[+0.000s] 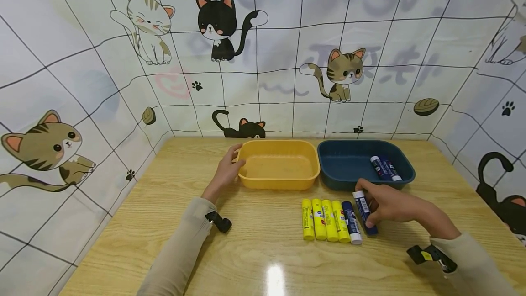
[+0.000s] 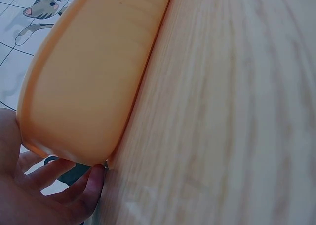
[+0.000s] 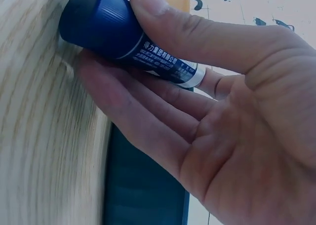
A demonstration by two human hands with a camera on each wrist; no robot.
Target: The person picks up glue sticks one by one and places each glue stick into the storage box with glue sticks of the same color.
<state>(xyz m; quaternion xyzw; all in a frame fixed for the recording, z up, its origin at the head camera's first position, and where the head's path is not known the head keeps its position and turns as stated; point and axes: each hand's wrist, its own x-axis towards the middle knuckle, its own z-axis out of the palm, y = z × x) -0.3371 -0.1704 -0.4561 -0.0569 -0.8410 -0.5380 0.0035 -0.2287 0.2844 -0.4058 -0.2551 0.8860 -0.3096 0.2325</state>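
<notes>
My right hand grips a dark blue glue stick with a white end, thumb on one side and fingers on the other. Its dark blue cap is close over the table in the right wrist view. Just left of it lies another blue glue stick, then a row of several yellow glue sticks. My left hand holds the left end of a yellow plastic bin, thumb over the rim and fingers along the outside.
A dark blue bin stands right against the yellow one, with two blue glue sticks lying at its right end. The wooden table meets a cat-print wall covering at the back and sides.
</notes>
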